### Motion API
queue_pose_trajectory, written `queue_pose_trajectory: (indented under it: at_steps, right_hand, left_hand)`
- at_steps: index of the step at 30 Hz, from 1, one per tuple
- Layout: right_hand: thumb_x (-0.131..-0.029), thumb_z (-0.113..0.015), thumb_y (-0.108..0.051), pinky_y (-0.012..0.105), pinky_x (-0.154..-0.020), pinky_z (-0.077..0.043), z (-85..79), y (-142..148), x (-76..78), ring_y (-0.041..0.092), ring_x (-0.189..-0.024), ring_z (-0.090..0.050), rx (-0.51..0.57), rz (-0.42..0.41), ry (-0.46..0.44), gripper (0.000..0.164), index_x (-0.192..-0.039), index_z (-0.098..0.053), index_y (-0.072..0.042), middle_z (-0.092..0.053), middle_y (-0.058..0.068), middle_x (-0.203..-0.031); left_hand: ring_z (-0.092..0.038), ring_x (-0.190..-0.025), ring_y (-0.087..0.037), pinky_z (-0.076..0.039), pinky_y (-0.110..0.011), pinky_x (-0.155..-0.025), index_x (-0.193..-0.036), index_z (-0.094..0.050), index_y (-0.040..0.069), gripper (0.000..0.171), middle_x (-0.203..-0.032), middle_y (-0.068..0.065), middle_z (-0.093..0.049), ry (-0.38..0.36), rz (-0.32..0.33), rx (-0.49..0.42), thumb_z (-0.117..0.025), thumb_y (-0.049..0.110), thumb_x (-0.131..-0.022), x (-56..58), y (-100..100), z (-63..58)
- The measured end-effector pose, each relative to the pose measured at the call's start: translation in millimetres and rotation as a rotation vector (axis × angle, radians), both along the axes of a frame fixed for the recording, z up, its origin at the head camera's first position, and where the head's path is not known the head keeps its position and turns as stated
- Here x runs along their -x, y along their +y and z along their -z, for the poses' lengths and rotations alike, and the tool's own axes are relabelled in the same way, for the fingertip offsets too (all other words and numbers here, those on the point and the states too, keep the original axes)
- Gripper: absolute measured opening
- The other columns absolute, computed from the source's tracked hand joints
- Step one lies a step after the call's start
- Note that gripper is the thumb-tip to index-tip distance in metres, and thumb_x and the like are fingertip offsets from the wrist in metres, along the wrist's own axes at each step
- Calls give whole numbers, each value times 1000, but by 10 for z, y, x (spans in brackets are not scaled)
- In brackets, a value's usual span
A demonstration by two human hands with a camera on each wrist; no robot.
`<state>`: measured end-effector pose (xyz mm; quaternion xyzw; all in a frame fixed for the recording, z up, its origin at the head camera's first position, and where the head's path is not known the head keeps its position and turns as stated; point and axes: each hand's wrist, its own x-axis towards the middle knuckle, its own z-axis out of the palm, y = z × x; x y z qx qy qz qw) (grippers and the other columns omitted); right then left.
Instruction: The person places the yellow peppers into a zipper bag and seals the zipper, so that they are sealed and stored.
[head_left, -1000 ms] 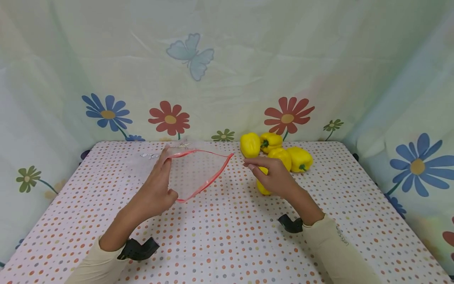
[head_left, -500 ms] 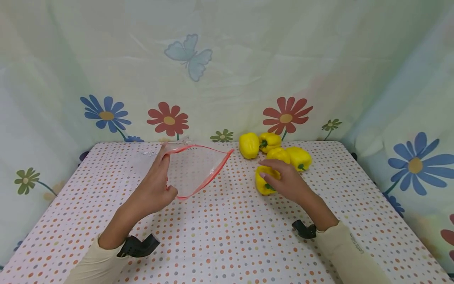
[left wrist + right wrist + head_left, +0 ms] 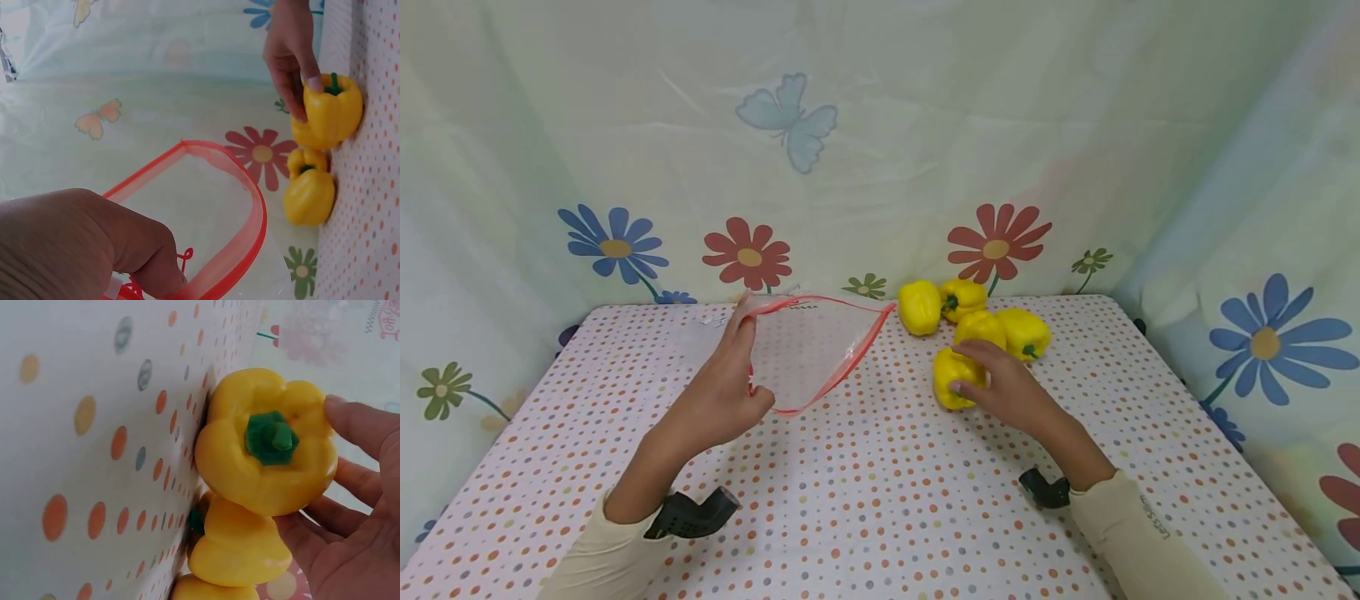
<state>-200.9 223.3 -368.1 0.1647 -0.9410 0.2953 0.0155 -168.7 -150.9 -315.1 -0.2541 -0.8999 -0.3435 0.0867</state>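
My left hand (image 3: 715, 387) grips a clear plastic zip bag (image 3: 854, 360) with a red-edged mouth, spread wide toward the right. In the left wrist view the thumb presses on the red rim (image 3: 253, 250). My right hand (image 3: 1018, 392) is around the nearest yellow bell pepper (image 3: 950, 379), which sits on the table. The right wrist view shows the thumb on one side of this pepper (image 3: 234, 459) and the fingers partly hidden behind it. Its green stem (image 3: 275, 436) faces that camera.
Several more yellow bell peppers stand close behind the held one, among them one at the back left (image 3: 920, 308) and one at the right (image 3: 1024, 333). The table (image 3: 865, 517) has a dotted cover. A flowered curtain (image 3: 895, 167) hangs behind it.
The right hand has left the bag's right corner, moved right and taken hold of the nearest pepper. The left hand still holds the bag's mouth spread, its right corner slightly higher.
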Motion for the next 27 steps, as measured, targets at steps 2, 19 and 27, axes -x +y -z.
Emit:
queue_pose_trajectory:
  at_steps: [2, 19, 27]
  right_hand:
    - [-90, -69, -17, 54, -107, -33, 6, 4, 9, 37, -134, -38, -17, 12, -6, 53, -137, -53, 1, -44, 20, -144]
    - [-86, -74, -27, 58, -106, -32, 85, -87, 30, 40, -134, -36, -109, 90, -6, 58, -137, -55, -7, -40, 20, -147]
    - [-86, -74, -27, 55, -106, -34, 71, -138, 35, 37, -128, -43, -106, 121, 26, 56, -134, -55, -5, -48, 17, -141]
  left_hand:
    - [-28, -128, -34, -39, -28, -46, -153, -7, -4, 93, -161, -9, 5, -10, 1, 0, -54, -13, -73, -10, 1, -25]
    - [-25, -136, -33, -44, -29, -49, -153, -8, -5, 91, -162, -3, 9, -62, -19, 42, -57, -9, -76, -21, 62, -76]
    - [-37, -121, -31, -43, -28, -44, -153, -12, 1, 91, -162, -4, 4, -20, -37, -19, -58, -10, -76, 18, 92, -12]
